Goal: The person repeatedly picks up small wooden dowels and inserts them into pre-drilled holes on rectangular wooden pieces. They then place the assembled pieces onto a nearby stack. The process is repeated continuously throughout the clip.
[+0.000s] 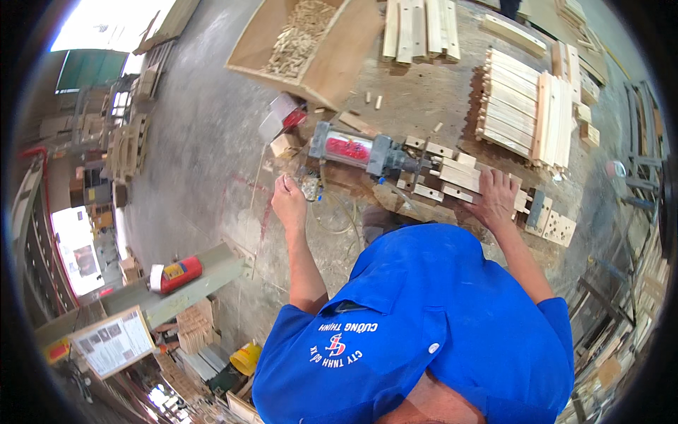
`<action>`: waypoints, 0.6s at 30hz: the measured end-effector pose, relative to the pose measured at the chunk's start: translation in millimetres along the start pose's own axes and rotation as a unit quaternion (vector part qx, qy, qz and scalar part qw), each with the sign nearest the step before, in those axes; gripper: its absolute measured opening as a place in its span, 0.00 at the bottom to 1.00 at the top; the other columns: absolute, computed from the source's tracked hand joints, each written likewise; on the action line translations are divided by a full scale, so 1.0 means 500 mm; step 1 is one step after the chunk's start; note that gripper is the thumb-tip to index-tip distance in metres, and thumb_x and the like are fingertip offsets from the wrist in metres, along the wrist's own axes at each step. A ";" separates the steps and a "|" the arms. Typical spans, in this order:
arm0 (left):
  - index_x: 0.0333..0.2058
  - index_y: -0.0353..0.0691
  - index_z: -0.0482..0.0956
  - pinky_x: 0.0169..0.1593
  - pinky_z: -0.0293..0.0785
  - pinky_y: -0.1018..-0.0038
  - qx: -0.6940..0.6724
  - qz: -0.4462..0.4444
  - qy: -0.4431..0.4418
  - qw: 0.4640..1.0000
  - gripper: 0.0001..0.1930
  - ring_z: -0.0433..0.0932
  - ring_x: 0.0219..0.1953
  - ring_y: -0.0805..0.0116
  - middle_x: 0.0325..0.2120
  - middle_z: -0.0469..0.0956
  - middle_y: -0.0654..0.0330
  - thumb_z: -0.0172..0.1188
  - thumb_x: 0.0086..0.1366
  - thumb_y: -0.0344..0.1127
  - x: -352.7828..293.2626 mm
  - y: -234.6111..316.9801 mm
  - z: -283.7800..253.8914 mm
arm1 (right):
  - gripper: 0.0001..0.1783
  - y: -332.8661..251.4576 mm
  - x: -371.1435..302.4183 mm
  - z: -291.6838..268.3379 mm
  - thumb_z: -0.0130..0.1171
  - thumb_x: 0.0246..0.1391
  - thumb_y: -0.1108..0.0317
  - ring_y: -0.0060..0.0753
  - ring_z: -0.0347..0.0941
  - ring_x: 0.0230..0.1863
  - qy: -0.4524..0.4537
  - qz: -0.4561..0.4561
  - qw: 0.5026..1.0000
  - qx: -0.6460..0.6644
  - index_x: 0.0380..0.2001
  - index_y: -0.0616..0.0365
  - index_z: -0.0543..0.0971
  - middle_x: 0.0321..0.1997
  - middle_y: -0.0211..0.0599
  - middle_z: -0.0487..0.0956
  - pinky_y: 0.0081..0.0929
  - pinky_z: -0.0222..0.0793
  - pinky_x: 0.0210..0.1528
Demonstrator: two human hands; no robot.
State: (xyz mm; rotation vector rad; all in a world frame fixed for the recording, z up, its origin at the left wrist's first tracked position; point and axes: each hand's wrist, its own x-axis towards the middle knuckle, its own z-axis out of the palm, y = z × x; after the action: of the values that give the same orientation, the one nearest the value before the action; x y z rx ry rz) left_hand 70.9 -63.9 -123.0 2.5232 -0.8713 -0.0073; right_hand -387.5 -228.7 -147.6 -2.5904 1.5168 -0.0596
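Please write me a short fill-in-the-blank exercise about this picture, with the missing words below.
1. The right hand rests on pieces made of ____.
2. The person's shirt is ____ in colour.
3. In the picture, the wooden box is to the ____ of the stacked slats.

Missing words: wood; blue; left.

Clock positions taken about the view centre.

8 o'clock: long pale green beam (226, 263); red cylinder with yellow band (182, 273), apparently a fire extinguisher, against it. Framed printed sheet (113, 341) farther out, same direction, tilted.

7 o'clock: yellow container (246, 358), near stacked brown slats (196, 326).

Between 9 and 10: piled timber (128, 145) across grey floor (191, 141).

10 o'clock: dark green panel (97, 69), bright white opening (99, 27) just above.

Toward 3: pale round container (616, 169); metal racking (641, 134) beyond, bent by the lens.
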 end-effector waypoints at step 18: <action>0.51 0.30 0.80 0.50 0.77 0.43 0.016 0.042 0.011 0.999 0.21 0.83 0.46 0.30 0.43 0.85 0.34 0.50 0.82 0.45 -0.013 0.007 0.137 | 0.57 0.033 -0.010 -0.007 0.85 0.30 0.35 0.45 0.74 0.56 0.018 0.005 1.000 0.022 0.61 0.53 0.73 0.53 0.39 0.76 0.47 0.64 0.60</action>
State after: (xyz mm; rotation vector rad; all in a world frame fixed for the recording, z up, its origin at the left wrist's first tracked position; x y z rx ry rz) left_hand 53.0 -91.9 -183.6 2.5091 -0.9742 0.0606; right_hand -404.5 -232.6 -146.4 -2.5610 1.5227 -0.1385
